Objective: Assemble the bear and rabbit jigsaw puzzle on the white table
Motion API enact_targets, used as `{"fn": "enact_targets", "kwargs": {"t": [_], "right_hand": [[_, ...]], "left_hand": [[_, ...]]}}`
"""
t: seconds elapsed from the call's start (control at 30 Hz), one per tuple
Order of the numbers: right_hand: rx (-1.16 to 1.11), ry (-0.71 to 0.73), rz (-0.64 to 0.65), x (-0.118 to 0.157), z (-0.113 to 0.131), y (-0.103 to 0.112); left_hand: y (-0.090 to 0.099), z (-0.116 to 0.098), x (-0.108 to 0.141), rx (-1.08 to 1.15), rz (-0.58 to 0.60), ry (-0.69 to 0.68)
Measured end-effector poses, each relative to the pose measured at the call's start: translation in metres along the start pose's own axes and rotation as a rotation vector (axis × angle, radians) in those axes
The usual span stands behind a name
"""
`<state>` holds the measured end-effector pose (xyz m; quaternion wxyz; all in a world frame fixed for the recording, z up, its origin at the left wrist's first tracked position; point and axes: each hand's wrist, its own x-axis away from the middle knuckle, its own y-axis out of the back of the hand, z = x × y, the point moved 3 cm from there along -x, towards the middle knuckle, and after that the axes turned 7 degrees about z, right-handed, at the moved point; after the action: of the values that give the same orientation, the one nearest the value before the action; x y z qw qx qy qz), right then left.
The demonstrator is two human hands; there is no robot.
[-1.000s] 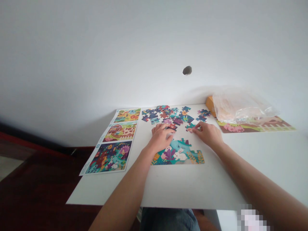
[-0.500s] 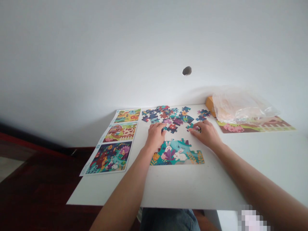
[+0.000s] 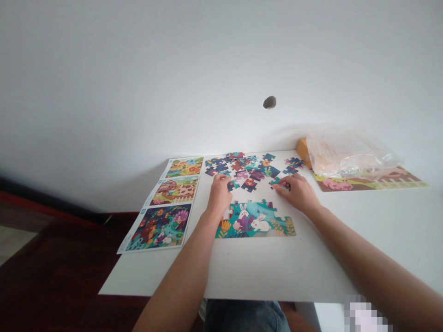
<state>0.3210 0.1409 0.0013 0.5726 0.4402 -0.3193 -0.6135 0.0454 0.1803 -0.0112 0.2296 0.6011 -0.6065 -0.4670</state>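
One piece [image 3: 274, 182] pinched in right hand [image 3: 299, 192]; left hand [image 3: 220, 192] at second piece [image 3: 233, 185], can't tell if gripped. Rabbit puzzle [image 3: 254, 221] lies on table [image 3: 256, 269], left wrist [image 3: 211, 216] overlapping its corner: low drag could pop it apart.

Nothing legible out there! Over on the printed sheet [image 3: 159, 228] at the left, little blue tags [image 3: 143, 211] sit at the upper-left corners of the three pictures [image 3: 176, 190], far too tiny to make out, and the faint marks [image 3: 126, 242] along its white margin [image 3: 148, 199] defy reading too.
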Motion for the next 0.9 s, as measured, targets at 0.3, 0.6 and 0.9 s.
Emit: {"fn": "enact_targets", "kwargs": {"t": [0.3,0.6,0.9], "right_hand": [[-0.017,0.029,-0.021,0.000,-0.002,-0.003],[-0.066,0.068,-0.202,-0.001,-0.004,0.004],[0.031,0.048,-0.006,-0.001,-0.003,-0.004]], "left_hand": [[0.009,-0.013,0.007,-0.244,0.082,0.134],[0.007,-0.016,0.009,-0.218,0.092,0.148],[0.008,-0.017,0.008,-0.196,0.076,0.138]]}}
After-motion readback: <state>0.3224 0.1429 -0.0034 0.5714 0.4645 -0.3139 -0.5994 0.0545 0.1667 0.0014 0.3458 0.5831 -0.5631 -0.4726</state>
